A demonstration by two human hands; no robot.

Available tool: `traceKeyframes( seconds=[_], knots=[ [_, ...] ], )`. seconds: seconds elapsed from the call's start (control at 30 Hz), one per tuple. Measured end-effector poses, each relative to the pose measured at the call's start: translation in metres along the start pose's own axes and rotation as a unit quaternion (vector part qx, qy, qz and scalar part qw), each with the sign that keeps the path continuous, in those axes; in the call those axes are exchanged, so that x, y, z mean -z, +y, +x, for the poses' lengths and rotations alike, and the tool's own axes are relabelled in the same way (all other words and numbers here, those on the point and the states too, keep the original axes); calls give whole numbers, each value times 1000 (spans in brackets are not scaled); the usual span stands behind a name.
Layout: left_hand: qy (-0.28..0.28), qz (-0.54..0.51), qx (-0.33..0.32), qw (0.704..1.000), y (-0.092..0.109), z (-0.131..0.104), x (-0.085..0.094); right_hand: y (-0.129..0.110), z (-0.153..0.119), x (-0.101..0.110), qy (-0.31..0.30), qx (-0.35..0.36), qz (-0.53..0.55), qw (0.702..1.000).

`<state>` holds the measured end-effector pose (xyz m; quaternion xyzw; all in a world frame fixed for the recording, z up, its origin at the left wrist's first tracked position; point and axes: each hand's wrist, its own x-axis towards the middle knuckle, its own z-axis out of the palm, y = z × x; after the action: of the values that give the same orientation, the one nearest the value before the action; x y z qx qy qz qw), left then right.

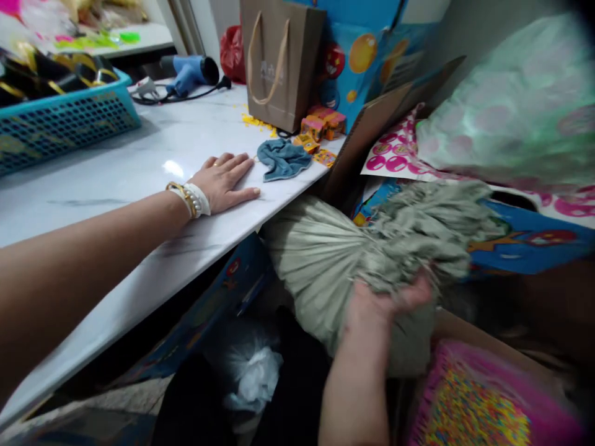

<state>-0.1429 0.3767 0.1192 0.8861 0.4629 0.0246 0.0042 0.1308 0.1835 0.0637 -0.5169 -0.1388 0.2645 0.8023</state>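
My left hand [227, 183] lies flat on the white marbled table [106, 161], fingers spread, holding nothing. Just beyond its fingertips is a crumpled blue cloth [282, 158]. A large grey-green cloth sack [320, 260], gathered at its neck, sits beside the table's edge. My right hand [390, 297] is closed on the gathered neck of the sack; its fingers are blurred and partly hidden by the fabric.
A blue basket [65, 124] holds dark items at the left, near a blue hair dryer [190, 73]. A paper bag [283, 62] and small orange packets [320, 124] stand at the back. Bulky bags and boxes crowd the right, including a pink bag of colourful bits [478, 402].
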Motion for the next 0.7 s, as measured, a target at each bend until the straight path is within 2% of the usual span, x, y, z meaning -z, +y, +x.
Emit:
traceKeyframes(
  seconds=[0.13,0.17,0.23,0.3,0.37,0.47,0.57,0.7],
  knots=[
    [0,31,-8,999,-3,0,1,35,-46,-76,-36,-6,36,999],
    [0,40,-12,999,-5,0,1,45,-58,-91,-71,-11,44,996],
    [1,56,-21,998,-11,0,-2,66,-78,-110,-165,-46,96,980],
    [3,68,-26,997,-16,0,-4,89,-88,-119,-187,-86,167,964],
    [9,73,-21,997,-19,0,-5,114,-86,-121,-140,-129,219,957],
    [14,79,-18,997,-19,-3,-6,154,-70,-128,-71,-200,242,947],
    [12,85,-27,996,-19,-6,-6,189,-51,-151,-75,-264,232,933],
    [-6,73,-22,997,-25,-1,-3,219,-28,-178,-115,-319,185,922]
  ],
)
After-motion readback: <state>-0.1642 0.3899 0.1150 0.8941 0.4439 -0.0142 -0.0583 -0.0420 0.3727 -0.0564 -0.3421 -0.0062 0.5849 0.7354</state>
